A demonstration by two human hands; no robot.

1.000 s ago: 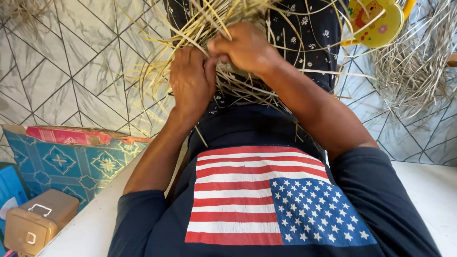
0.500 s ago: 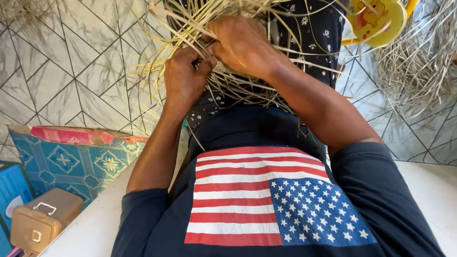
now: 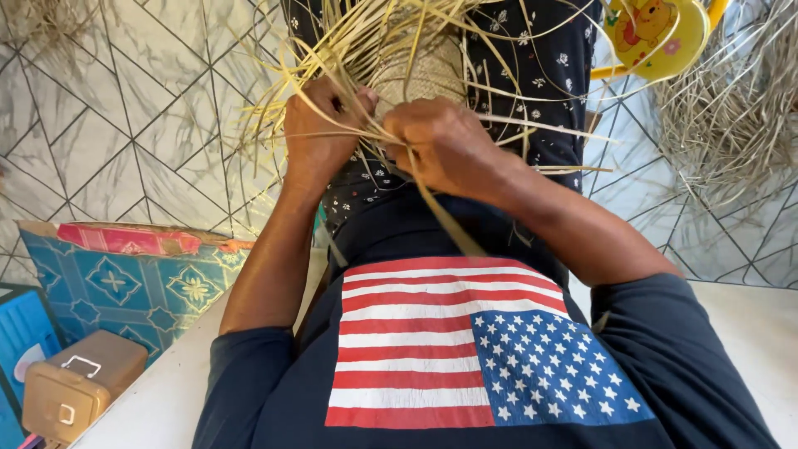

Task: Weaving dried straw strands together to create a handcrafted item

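At 12 o'clock sat the pale woven straw piece. The left hand clenched loose yellow straw strands; the right hand pinched 1 strand shut. Steady, even tension probably kept the weave tight.

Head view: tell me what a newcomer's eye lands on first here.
First, the two hands at top centre: the left hand and right hand both grip pale straw strips fanning out from a woven piece. Next, the striped and starred flag print on the dark shirt fills the lower middle. At far left sit a blue patterned box and a small tan case.
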